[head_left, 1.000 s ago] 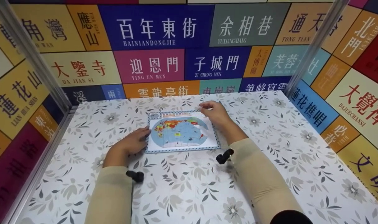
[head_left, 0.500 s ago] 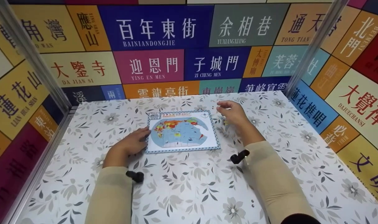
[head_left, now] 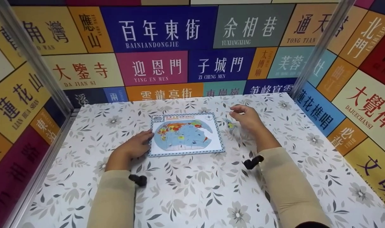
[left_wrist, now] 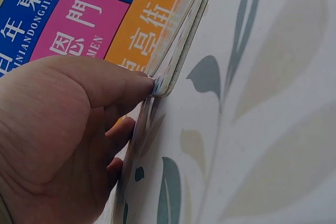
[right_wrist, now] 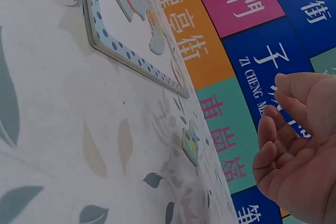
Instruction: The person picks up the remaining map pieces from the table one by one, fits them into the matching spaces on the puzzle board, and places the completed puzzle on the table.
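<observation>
A world-map jigsaw puzzle board [head_left: 183,152] with a blue dotted border lies flat on the table. White backing shows in a gap at the right side of its map. My left hand [head_left: 136,146] rests at the board's left edge; in the left wrist view, the thumb of the left hand [left_wrist: 58,124] touches the board's corner [left_wrist: 167,85]. Right of the board lies a small yellow, green and blue puzzle piece [head_left: 231,125], also seen as a puzzle piece [right_wrist: 190,145] in the right wrist view. Just above and right of it hovers my right hand [head_left: 248,118], fingers loosely bent and holding nothing.
A white tablecloth [head_left: 186,196] with grey leaves and flowers covers the table. Colourful sign-printed panels [head_left: 157,28] stand behind and at both sides, with metal posts [head_left: 322,47] at the back corners. Each wrist wears a black camera [head_left: 138,180].
My right hand has moved right, from the board's top right corner to beside the puzzle piece, which has come into view. The left hand and the board have stayed put.
</observation>
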`<state>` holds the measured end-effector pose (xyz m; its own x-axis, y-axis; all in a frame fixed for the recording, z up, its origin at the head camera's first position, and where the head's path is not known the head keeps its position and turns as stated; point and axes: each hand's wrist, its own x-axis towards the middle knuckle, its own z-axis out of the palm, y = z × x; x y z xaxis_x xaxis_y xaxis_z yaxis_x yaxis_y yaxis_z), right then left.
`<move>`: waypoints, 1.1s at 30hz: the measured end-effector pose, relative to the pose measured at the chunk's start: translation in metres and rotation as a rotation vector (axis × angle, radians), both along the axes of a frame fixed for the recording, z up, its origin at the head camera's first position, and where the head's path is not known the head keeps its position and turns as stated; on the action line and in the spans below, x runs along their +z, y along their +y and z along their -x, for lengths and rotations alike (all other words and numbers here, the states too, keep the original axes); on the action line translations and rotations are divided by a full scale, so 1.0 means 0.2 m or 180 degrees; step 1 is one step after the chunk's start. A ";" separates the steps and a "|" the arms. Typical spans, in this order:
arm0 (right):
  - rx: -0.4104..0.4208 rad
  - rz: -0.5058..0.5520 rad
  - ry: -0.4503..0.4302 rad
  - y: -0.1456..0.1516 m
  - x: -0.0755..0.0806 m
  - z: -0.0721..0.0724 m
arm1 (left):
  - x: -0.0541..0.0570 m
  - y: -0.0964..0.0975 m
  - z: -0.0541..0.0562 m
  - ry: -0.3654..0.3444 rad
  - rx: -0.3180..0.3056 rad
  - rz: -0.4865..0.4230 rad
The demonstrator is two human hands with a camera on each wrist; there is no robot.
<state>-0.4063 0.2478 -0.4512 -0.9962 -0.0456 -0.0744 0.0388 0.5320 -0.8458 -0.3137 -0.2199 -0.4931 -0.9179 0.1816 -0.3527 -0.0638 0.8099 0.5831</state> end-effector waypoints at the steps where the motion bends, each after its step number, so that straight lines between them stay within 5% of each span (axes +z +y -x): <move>1: -0.0016 0.0019 -0.0014 0.01 0.00 0.00 | 0.00 0.00 0.00 0.0000 0.0001 0.0001; 13: 0.0015 0.0148 -0.0070 0.08 -0.11 -0.02 | -0.01 -0.01 0.00 0.0151 -0.0170 -0.0019; 33: -0.0009 0.0162 -0.0499 0.09 -0.21 -0.02 | 0.00 -0.01 -0.01 0.0064 -0.0063 -0.0027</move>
<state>-0.4031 0.2659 -0.4933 -0.9727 -0.0506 -0.2266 0.1738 0.4883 -0.8552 -0.3122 -0.2212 -0.4928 -0.9210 0.2027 -0.3325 -0.0360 0.8059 0.5910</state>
